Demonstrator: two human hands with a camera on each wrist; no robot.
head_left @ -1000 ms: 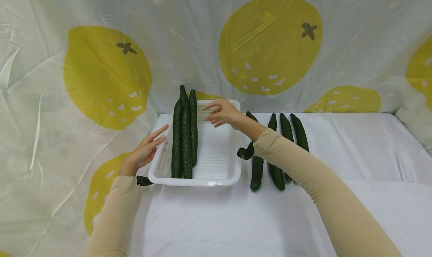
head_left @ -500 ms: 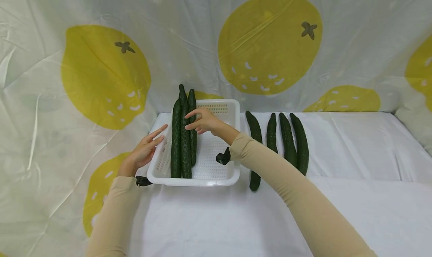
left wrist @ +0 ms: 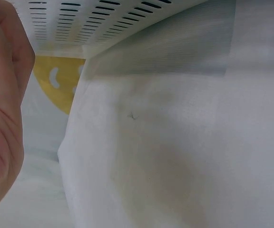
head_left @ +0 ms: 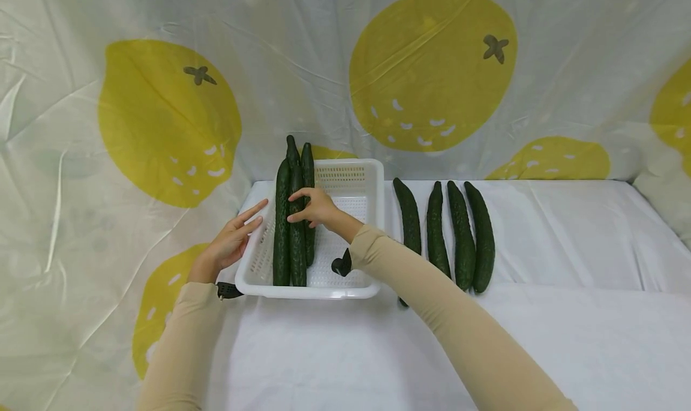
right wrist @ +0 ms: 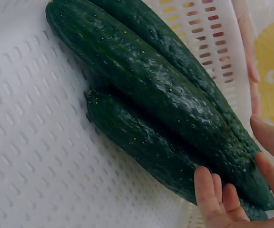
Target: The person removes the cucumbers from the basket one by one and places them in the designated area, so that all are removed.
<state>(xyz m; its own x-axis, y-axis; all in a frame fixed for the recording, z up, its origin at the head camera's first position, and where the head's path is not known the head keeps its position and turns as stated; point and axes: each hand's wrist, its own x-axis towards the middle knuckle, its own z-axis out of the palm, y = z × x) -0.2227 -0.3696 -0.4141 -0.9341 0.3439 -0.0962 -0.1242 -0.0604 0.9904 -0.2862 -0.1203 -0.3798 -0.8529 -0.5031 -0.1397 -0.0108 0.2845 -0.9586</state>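
A white perforated plastic basket (head_left: 376, 231) stands on the table. Several dark green cucumbers (head_left: 281, 237) lie lengthwise along its left side, with their far ends sticking out over the back rim. My right hand (head_left: 320, 210) is over these cucumbers, thumb and index finger spread apart across the middle one. In the right wrist view, the fingertips (right wrist: 204, 183) are beside the cucumbers (right wrist: 141, 78) and do not grip them; whether they touch cannot be told. My left hand (head_left: 229, 240) is at the basket's outer left wall with extended fingers. The left wrist view shows this wall (left wrist: 61, 28) beside the hand.
Several more cucumbers (head_left: 460, 237) lie side by side on the white tablecloth (head_left: 572, 243) right of the basket, one partly hidden by my right sleeve (head_left: 426, 291). A lemon-print curtain (head_left: 302, 69) hangs behind and at the left.
My right hand has moved left and toward me, from over the basket's right half onto the cucumbers. The left hand, the basket and the cucumbers have stayed in place.
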